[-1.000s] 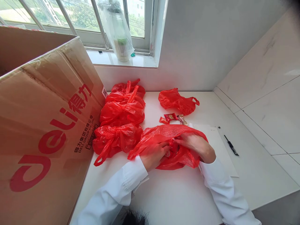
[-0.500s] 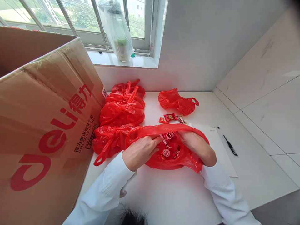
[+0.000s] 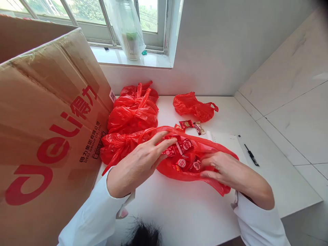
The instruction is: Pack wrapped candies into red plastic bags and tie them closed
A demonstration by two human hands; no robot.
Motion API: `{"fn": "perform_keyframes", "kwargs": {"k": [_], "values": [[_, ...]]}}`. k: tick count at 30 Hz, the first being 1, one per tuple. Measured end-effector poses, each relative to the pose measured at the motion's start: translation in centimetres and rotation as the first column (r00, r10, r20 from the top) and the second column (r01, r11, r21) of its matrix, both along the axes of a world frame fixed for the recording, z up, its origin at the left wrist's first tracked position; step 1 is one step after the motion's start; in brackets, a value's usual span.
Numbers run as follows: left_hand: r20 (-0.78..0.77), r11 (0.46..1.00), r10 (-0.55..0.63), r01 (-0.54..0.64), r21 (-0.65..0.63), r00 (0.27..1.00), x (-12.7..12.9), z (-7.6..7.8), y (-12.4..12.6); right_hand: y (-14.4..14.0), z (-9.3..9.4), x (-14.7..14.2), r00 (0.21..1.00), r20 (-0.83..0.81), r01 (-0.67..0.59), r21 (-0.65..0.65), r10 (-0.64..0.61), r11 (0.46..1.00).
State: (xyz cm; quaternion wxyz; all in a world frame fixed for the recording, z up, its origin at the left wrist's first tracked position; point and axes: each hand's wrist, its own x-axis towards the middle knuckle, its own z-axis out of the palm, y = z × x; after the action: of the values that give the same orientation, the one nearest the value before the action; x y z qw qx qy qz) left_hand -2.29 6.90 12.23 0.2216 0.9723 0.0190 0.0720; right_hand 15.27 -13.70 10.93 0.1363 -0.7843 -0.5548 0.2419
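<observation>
Both hands hold the open red bag [image 3: 191, 172] apart on the counter [image 3: 179, 212]: left hand [image 3: 138, 164] fingers spread on the near-left rim, right hand [image 3: 225, 171] pinching the right rim. Wrapped candies [image 3: 183, 153] inside. Likely next: gather handles. Tied bags [image 3: 133, 116] behind, left of it.

A white table [image 3: 194, 212] is set in a corner formed by a plain grey wall [image 3: 217, 44] and a pale tiled wall [image 3: 289, 89]. Daylight is admitted through a metal-framed window [image 3: 92, 17] above a white sill [image 3: 151, 61].
</observation>
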Motion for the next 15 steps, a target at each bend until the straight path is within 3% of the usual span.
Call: {"fn": "perform_keyframes", "kwargs": {"k": [3,10,13,15], "values": [[-0.018,1.000,0.021,-0.020,0.023,1.000,0.0,0.1,-0.3,-0.6,0.9,-0.4,0.988,-0.100,-0.121,-0.055,0.116,0.991],[-0.194,0.990,-0.120,0.132,0.049,0.974,0.6,0.8,-2.3,-2.7,4.5,-0.5,0.980,-0.135,-0.157,-0.056,0.148,0.986],[-0.219,0.982,-0.161,0.178,0.058,0.962,1.4,0.1,-3.4,-3.6,5.6,0.4,0.986,-0.086,-0.146,-0.059,0.141,0.988],[-0.186,0.973,-0.198,0.216,0.080,0.962,2.6,-1.2,-4.3,-3.6,6.0,1.2,0.997,0.000,-0.080,0.018,0.080,0.997]]}}
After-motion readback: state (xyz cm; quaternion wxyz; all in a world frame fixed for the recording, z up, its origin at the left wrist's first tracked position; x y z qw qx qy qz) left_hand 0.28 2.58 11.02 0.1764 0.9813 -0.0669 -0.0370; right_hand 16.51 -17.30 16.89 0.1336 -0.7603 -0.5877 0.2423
